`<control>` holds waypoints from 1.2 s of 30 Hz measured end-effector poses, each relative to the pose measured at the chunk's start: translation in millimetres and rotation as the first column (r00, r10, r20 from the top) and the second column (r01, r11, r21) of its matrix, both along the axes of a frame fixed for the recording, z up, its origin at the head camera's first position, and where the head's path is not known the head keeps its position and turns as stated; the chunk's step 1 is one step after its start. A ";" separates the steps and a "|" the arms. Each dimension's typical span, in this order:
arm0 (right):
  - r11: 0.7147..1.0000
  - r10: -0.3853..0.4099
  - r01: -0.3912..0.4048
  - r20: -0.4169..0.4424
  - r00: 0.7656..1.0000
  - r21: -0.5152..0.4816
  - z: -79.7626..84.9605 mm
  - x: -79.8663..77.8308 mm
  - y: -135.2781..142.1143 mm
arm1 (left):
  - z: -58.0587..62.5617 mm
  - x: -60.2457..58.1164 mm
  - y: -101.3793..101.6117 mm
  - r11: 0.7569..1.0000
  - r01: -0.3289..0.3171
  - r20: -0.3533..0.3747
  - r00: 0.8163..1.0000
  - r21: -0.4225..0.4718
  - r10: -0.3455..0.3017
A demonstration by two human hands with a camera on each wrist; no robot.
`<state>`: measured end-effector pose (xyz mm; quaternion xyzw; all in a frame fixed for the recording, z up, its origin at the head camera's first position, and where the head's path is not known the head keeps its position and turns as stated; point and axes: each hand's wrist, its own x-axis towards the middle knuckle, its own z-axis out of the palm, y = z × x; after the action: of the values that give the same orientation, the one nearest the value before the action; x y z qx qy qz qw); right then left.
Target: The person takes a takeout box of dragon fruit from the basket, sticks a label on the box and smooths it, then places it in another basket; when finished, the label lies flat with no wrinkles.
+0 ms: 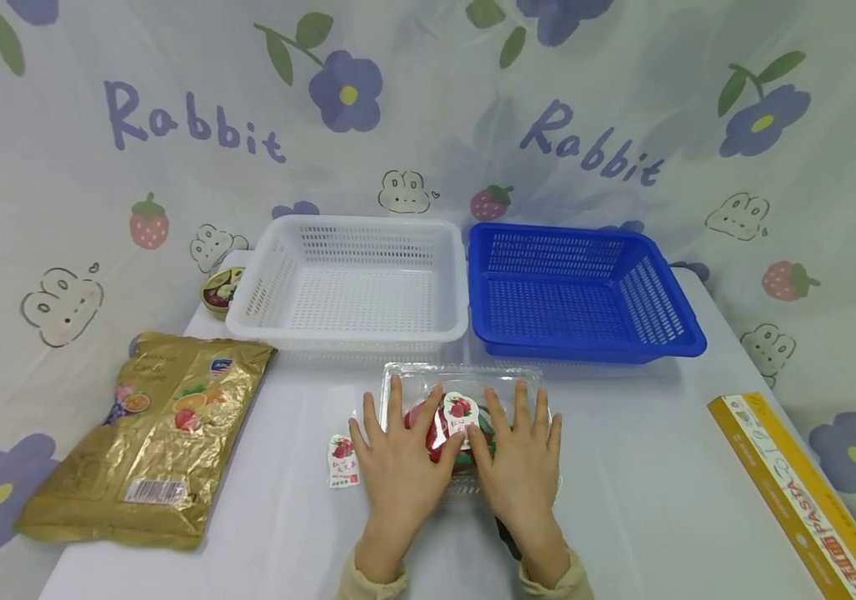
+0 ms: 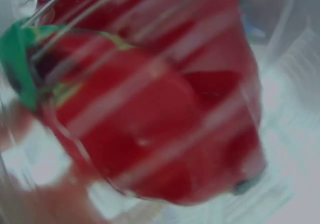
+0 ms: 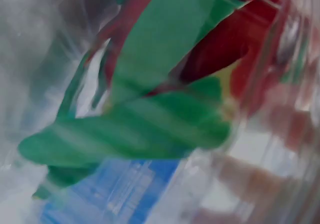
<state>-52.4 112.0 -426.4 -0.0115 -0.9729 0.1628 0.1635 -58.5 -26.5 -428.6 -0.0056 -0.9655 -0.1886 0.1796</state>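
Observation:
A clear plastic clamshell box (image 1: 465, 371) lies at the front middle of the table in the head view. Inside it is red dragon fruit (image 2: 150, 119) with green leafy scales (image 3: 135, 139), seen through the plastic in both wrist views. The left hand (image 1: 402, 467) rests on the box's left part, fingers straight and spread. On the right part lies the right hand (image 1: 519, 467), its fingers likewise spread and straight. Both thumbs nearly meet at a fruit sticker (image 1: 461, 412) on the lid. Some of the fruit is hidden beneath the hands.
Behind the box stand a white basket (image 1: 345, 337) and a blue basket (image 1: 578, 346). A gold candy bag (image 1: 157, 442) lies left, and a yellow pasta box (image 1: 803, 500) right. Another fruit sticker (image 1: 342, 461) is beside the left hand. A small round tub (image 1: 219, 292) stands left of the white basket.

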 end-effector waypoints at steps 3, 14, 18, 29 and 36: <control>1.000 -0.018 0.018 -0.004 1.000 -0.008 -0.3 0.9 2.9 | -0.6 0.6 -2.9 0.999 0.012 -0.007 1.000 0.040 -0.012; 0.991 -0.042 0.049 0.059 0.997 -0.127 -2.2 3.3 21.5 | -5.4 0.3 -18.1 0.968 0.035 0.122 0.990 0.250 -0.067; 0.965 -0.039 0.073 0.135 0.990 -0.251 -3.9 6.5 30.4 | -6.5 -0.3 -23.7 0.956 0.041 0.158 0.983 0.291 -0.090; 0.853 0.099 -0.014 0.135 0.986 -0.522 -18.8 10.7 51.6 | -15.6 0.6 -34.7 0.908 0.114 0.108 0.979 0.404 -0.171; 0.753 0.192 -0.104 0.066 0.979 -0.650 -30.1 10.7 64.1 | -25.3 4.3 -46.5 0.798 0.205 0.114 0.939 0.567 -0.323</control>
<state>-41.7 176.2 -456.5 0.0000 -0.8644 0.4974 0.0734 -54.1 -72.9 -454.0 -0.0699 -0.8737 -0.4793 0.0450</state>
